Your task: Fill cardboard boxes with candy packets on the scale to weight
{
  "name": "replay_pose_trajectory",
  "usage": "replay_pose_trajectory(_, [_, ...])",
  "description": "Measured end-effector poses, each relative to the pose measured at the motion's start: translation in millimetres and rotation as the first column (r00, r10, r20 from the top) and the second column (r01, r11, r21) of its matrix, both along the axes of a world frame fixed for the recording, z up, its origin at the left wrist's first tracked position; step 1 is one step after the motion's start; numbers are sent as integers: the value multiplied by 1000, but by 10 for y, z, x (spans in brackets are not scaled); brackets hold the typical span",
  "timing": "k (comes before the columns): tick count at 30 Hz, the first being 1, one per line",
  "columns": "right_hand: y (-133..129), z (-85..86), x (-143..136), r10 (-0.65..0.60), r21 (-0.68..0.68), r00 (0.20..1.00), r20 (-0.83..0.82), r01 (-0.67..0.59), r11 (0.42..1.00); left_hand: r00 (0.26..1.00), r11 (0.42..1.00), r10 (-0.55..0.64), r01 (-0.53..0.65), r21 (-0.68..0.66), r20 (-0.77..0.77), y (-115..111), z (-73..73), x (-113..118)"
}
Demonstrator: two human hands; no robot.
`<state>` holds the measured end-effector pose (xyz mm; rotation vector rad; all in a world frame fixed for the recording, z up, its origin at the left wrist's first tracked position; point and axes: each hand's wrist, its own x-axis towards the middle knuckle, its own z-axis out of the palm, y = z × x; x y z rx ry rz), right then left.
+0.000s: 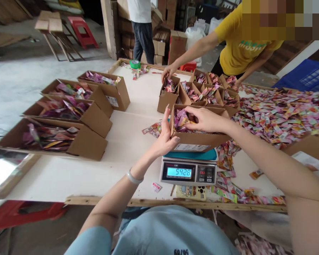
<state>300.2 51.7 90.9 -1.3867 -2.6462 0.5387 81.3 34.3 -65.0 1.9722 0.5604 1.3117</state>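
Observation:
A cardboard box (194,147) stands on the teal plate of a digital scale (188,173), whose lit display reads 542.8. Small purple and pink packets (181,118) fill its left end. My left hand (164,136) is upright against the box's left end, fingers stretched out and holding nothing. Over the box's opening, my right hand (206,120) reaches in with thumb and fingers bent around the packets, pinching a packet. Part of the box's inside is hidden by that hand. A few loose packets (152,129) lie on the table just left of the box.
Several packet-filled boxes (93,141) line the table's left side; more filled boxes (204,94) stand behind the scale. A large packet heap (281,113) covers the right. A phone (191,192) lies before the scale. Across the table, a person in yellow (236,53) touches a box and the packets.

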Motion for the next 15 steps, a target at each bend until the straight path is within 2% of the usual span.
replay_pose_trajectory(3, [7,57,165,38,40,981,-189,-31,999,1000,1000,-13,13,0,-7,2,12,-7])
replay_pose_trajectory(6, [12,71,326,-10,127,893,-450,75,989,1000,1000,-27,27,15,-1,11,10,-7])
replay_pose_trajectory(10, [58,13,473,-38,214,759,-650,231,949,999,999,4,-6,53,39,46,-4,6])
replay_pose_trajectory(12, [122,18,564,-13,310,679,-734,352,883,998,996,35,-39,76,53,66,-9,1])
replay_pose_trajectory(15, [279,87,797,64,433,595,-801,502,749,997,993,66,-69,97,41,89,-5,-42])
